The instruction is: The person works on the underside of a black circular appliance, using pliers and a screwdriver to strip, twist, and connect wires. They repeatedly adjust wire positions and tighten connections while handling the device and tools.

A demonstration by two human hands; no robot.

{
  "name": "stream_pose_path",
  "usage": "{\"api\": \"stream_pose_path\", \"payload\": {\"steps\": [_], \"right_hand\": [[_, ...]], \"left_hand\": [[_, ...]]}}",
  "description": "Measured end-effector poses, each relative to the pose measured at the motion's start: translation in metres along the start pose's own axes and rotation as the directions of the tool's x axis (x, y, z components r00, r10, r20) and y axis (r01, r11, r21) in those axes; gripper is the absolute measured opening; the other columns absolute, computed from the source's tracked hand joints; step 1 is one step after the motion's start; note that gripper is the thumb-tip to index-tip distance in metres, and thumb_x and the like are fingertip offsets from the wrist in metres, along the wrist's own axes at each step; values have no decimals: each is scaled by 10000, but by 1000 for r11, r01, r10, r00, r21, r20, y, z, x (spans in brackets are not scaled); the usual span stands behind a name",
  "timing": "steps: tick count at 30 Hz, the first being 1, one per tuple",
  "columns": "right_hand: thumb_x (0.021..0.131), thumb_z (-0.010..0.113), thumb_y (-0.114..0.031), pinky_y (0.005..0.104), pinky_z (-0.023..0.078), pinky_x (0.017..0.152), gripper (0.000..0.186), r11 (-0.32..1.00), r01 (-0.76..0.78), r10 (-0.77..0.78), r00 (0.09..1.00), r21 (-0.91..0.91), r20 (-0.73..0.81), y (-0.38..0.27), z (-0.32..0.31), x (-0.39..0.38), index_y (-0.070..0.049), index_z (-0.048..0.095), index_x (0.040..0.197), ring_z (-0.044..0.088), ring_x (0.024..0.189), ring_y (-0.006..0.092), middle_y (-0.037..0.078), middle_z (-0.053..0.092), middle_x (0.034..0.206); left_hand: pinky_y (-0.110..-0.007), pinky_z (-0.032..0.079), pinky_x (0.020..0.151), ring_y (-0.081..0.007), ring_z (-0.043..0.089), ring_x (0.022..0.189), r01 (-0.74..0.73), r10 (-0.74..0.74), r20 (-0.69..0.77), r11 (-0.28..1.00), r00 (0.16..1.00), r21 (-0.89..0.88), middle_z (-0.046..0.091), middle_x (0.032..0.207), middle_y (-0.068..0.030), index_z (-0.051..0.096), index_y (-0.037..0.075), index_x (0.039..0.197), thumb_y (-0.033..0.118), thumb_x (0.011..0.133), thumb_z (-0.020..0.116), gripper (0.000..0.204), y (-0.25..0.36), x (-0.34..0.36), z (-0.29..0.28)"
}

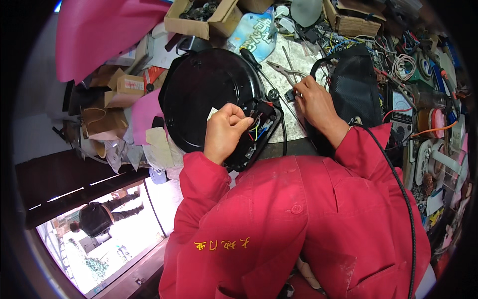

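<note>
Black and glossy, a round appliance (pixel 211 84) lies on the cluttered workbench (pixel 295 128) in front of us, an open compartment at its lower right baring yellow, blue and red wires (pixel 257 130). Our left hand (pixel 226 132) bends over the edge of that compartment, thumb and forefinger drawn nearly together; whether they pinch anything, we cannot tell. To the right, apart from the appliance, our right hand (pixel 316 104) curls with its fingers close together and a small dark piece (pixel 290 95) at their tips, though we cannot tell whether it is gripped or merely touched. Just beyond that hand lie pliers (pixel 283 71), near a dark-handled screwdriver (pixel 250 58). We wear a red jacket (pixel 264 209), and a black cable (pixel 398 182) runs down over its right side. At lower left, another person (pixel 95 219) in dark clothing appears through a bright doorway (pixel 122 234).
</note>
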State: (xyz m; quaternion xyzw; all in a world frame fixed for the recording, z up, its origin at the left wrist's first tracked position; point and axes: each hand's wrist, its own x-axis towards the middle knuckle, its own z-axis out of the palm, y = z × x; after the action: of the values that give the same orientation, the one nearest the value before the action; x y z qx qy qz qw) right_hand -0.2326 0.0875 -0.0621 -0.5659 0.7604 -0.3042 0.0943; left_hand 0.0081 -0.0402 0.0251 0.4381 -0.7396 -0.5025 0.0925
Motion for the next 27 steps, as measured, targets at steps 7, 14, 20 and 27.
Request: {"api": "stream_pose_path", "payload": {"steps": [7,14,20,27], "right_hand": [[866,740,-51,465,554,834,220,1000,-7,7,1000,-5,-3,3,0,0,-59,681,1077,663,1004,367,123,611,1104],[874,736,-60,469,551,826,197,1000,-11,11,1000,-14,-3,6,0,-3,-58,688,1065,666,987,363,120,612,1093],[874,741,-68,467,548,824,189,999,-32,32,999,-11,-4,6,-4,-4,-50,694,1056,668,981,359,124,617,1081],[877,740,-62,463,551,838,188,999,-46,46,999,-1,7,6,-6,-5,-50,703,1061,668,992,356,120,615,1080]], "left_hand": [[-249,483,682,-83,676,802,88,-61,107,961,992,-263,747,880,-45,645,16,967,182,1034,689,184,12,0,-5],[-263,483,767,-120,704,911,122,-79,168,958,983,-261,759,1013,-76,638,31,1048,227,1103,497,247,3,-1,-13],[-280,479,806,-133,699,966,50,-4,190,970,982,-238,765,1099,-91,620,45,1086,216,1101,494,212,-4,-3,-11],[-238,512,821,-75,662,909,32,-10,146,989,989,-147,726,976,-31,627,-3,1044,52,1040,625,55,-8,-6,-6]]}}
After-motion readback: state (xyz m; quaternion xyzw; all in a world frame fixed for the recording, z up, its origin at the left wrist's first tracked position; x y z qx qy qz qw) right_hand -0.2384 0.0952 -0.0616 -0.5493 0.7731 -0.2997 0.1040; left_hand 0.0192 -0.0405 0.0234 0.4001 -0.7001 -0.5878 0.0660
